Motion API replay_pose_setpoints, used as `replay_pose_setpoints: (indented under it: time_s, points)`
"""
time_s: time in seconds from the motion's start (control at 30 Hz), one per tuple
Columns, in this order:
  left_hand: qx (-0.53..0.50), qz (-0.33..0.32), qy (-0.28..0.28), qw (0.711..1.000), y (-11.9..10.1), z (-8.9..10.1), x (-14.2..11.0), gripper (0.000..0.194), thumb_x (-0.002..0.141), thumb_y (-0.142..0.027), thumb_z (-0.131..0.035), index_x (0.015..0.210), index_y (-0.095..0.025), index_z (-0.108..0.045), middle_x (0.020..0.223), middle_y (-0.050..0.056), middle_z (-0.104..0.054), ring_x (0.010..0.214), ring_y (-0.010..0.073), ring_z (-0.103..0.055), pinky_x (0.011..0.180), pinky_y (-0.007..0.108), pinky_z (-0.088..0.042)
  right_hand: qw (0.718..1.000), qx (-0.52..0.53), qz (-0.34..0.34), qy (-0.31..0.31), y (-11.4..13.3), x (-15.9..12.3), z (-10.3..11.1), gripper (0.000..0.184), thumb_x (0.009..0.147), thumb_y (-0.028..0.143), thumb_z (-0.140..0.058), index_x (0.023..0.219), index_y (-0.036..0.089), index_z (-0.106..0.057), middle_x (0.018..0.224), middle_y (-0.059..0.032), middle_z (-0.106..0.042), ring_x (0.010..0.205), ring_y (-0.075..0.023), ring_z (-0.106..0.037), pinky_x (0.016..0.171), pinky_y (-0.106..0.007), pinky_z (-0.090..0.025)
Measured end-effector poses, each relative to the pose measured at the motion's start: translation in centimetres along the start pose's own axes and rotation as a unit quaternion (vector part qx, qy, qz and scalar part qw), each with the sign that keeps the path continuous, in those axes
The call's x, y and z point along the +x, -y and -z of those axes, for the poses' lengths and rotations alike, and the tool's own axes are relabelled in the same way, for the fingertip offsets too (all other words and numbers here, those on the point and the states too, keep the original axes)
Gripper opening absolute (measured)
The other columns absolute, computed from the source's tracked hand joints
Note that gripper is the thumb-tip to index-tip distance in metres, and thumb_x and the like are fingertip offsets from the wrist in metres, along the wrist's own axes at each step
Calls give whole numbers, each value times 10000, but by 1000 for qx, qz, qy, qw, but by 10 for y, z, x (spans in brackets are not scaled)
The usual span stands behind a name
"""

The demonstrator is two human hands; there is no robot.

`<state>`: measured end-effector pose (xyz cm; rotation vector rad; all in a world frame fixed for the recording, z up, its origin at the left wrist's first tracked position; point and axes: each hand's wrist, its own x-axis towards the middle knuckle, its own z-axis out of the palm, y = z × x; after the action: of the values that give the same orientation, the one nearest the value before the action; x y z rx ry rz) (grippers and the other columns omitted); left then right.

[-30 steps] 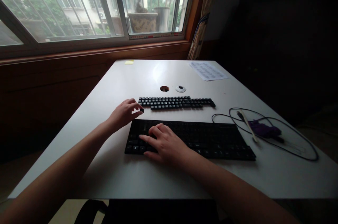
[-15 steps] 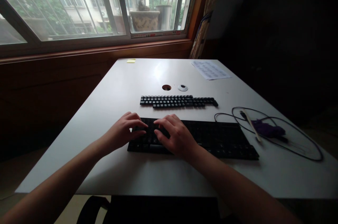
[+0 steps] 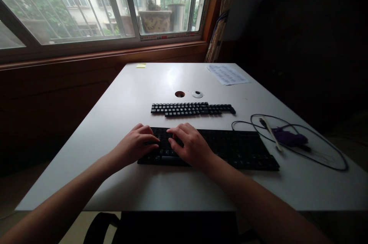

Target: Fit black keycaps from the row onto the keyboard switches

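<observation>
A black keyboard (image 3: 230, 150) lies across the near middle of the white table (image 3: 138, 94). Both my hands are on its left end. My left hand (image 3: 135, 146) is curled, its thumb and fingertips drawn together over the keys; what they pinch is hidden. My right hand (image 3: 191, 146) rests beside it, fingers bent and lying on the keys, holding nothing. Beyond the keyboard, rows of loose black keycaps (image 3: 191, 108) lie on the table.
A coiled black cable (image 3: 316, 152) with a purple item (image 3: 287, 136) and a pale stick (image 3: 271, 133) lies at the right. Farther back are a cable hole (image 3: 179, 94), its white cap (image 3: 197, 94), a printed sheet (image 3: 227, 74) and a yellow note (image 3: 140, 65). A window is behind.
My left hand came back from the keycap rows, where it pinched a keycap, to the keyboard's left end. My right hand shifted up the keys to meet it. Little moved in the last half second.
</observation>
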<state>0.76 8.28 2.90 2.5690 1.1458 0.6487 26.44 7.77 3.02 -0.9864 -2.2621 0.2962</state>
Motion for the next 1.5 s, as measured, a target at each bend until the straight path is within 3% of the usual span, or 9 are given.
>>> replay_pose_setpoints:
  time_s: [1.0, 1.5]
  points:
    - [-48, 3, 38, 998, 0, 6, 9, 132, 938, -319, -713, 973, -209, -778, 911, 59, -654, 869, 202, -571, 787, 333, -485, 1000, 7, 13, 8, -5, -1, -4, 231, 978, 255, -587, 1186, 185, -663, 1033, -80, -664, 959, -223, -614, 912, -396, -500]
    - [120, 2, 60, 991, -25, 6, 7, 112, 907, -225, -733, 1012, -226, -773, 989, 77, -665, 916, 241, -556, 776, 354, -496, 1000, 13, 11, 24, -7, -2, -7, 201, 980, 257, -585, 1138, 188, -689, 1029, -74, -655, 935, -209, -637, 895, -374, -525]
